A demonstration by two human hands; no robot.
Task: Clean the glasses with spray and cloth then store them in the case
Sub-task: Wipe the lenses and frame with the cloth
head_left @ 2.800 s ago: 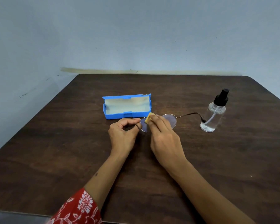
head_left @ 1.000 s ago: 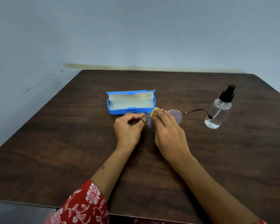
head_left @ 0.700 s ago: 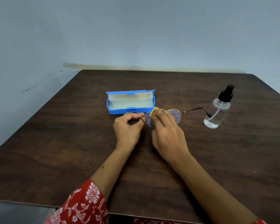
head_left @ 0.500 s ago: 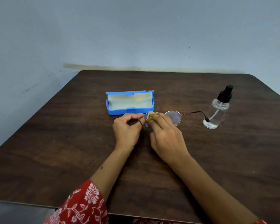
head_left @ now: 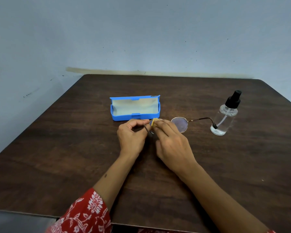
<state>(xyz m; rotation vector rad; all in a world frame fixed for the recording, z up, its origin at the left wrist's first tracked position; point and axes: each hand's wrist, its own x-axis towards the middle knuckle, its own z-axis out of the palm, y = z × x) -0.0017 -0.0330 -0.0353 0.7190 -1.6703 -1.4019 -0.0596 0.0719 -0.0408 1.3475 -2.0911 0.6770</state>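
Round thin-framed glasses (head_left: 180,124) are held just above the brown table (head_left: 57,148), near its middle. My left hand (head_left: 133,137) pinches the frame at its left end, where a dark temple arm sticks down. My right hand (head_left: 171,145) pinches a small yellow cloth (head_left: 154,122) against the left lens, which it mostly hides. The right lens is in plain view, and its temple arm reaches right to the spray bottle (head_left: 225,118). The blue case (head_left: 134,108) lies open behind my hands, with a pale lining and nothing inside.
The clear spray bottle with a black nozzle stands upright at the right, close to the tip of the glasses' temple. A pale wall runs behind the table's far edge. My red patterned sleeve (head_left: 84,214) is at the near table edge.
The cloth in my right hand has slid a little left across the left lens, uncovering more of the right lens. My left hand has kept its pinch on the frame.
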